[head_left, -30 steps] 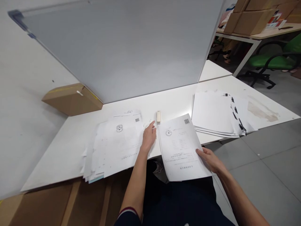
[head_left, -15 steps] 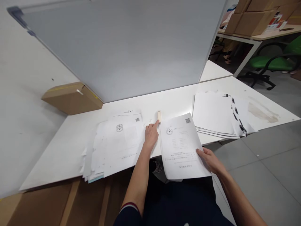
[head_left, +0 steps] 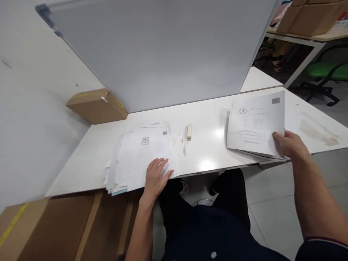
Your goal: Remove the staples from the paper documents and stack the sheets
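My right hand (head_left: 292, 144) grips the lower right edge of a printed sheet (head_left: 254, 125), which has a round stamp and a square code. That sheet is over the right-hand stack of papers (head_left: 261, 156) and hides most of it. My left hand (head_left: 157, 177), fingers spread, is at the lower right part of the left-hand pile of papers (head_left: 136, 156). Whether its fingertips touch the top sheet, I cannot tell. Between the two piles a small cream stapler-like block (head_left: 189, 132) lies on the white table (head_left: 203, 152), with neither hand on it.
A whiteboard (head_left: 168, 58) stands along the table's back edge. On the left, a cardboard box (head_left: 98, 107) rests against the wall. Large cardboard boxes (head_left: 54, 224) are below the table's left front edge. A green chair (head_left: 323, 70) and another desk are at the right.
My right hand has carried the printed sheet right, over the right-hand stack. My left hand has left the cream block and moved down-left to the left pile, its fingers now spread.
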`<act>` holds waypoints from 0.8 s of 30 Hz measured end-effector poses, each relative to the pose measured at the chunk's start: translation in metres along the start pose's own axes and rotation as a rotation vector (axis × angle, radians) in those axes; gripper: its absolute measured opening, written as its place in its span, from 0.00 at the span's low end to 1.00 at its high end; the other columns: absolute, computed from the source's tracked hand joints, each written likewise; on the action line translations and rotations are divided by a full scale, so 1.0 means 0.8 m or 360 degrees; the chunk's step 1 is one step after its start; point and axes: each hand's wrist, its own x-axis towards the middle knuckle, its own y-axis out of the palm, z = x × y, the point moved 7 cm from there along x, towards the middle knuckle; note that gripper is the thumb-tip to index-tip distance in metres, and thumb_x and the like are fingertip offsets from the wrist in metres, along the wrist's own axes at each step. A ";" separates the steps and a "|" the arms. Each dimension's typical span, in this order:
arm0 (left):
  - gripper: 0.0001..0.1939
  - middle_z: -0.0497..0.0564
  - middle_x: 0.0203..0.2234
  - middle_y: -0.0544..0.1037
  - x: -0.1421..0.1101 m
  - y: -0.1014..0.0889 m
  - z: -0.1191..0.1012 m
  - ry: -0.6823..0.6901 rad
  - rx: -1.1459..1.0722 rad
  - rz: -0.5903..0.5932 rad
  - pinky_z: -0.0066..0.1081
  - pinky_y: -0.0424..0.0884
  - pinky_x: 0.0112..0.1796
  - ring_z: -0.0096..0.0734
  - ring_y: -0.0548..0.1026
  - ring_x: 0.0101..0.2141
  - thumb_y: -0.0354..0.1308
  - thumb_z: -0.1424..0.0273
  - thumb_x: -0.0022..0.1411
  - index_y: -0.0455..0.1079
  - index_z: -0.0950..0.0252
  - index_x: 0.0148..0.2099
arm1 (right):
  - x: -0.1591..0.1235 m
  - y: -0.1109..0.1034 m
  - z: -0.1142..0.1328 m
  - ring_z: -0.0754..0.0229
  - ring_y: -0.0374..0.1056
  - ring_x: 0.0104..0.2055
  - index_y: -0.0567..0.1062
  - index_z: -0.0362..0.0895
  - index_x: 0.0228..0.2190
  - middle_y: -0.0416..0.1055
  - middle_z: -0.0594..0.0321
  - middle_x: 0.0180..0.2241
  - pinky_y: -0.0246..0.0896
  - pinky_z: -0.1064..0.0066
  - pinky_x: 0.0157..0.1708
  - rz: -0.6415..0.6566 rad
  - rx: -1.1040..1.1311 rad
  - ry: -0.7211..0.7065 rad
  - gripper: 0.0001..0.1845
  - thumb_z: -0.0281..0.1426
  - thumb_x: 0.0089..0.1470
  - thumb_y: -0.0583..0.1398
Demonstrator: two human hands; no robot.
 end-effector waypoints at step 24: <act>0.10 0.51 0.30 0.75 -0.039 -0.015 0.015 -0.0705 -0.0524 -0.0473 0.31 0.69 0.38 0.31 0.72 0.34 0.53 0.63 0.59 0.71 0.63 0.33 | -0.271 0.284 0.261 0.68 0.68 0.21 0.72 0.39 0.33 0.73 0.60 0.29 0.62 0.78 0.19 0.1714 0.1282 -0.0031 0.19 0.44 0.55 0.54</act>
